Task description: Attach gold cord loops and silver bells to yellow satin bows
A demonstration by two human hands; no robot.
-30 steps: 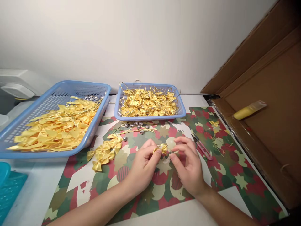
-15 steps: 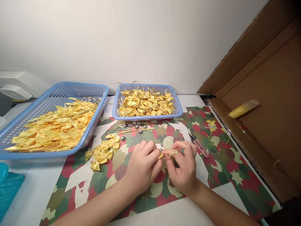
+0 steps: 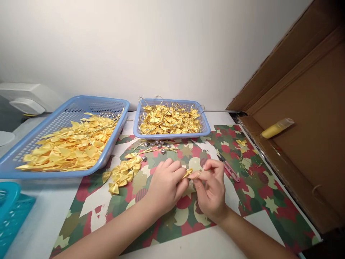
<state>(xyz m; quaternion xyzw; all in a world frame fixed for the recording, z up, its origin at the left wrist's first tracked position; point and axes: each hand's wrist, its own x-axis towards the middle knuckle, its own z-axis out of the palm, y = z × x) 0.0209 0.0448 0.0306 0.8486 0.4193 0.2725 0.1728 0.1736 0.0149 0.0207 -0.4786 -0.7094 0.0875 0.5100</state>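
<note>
A plain white wall (image 3: 140,46) rises behind the white bench (image 3: 54,201), bright across its middle and greyer toward the right. A sheet (image 3: 283,219) patterned in red, green and cream covers much of the benchtop, with white patches showing. Brown cardboard (image 3: 304,154) encloses the right side, darkening into shadow.

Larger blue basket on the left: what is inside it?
The basket holds a heap of yellow ribbon pieces, gold cords lying across them, and small silver balls by its far right corner. Whatever lies under the heap is covered.
</note>
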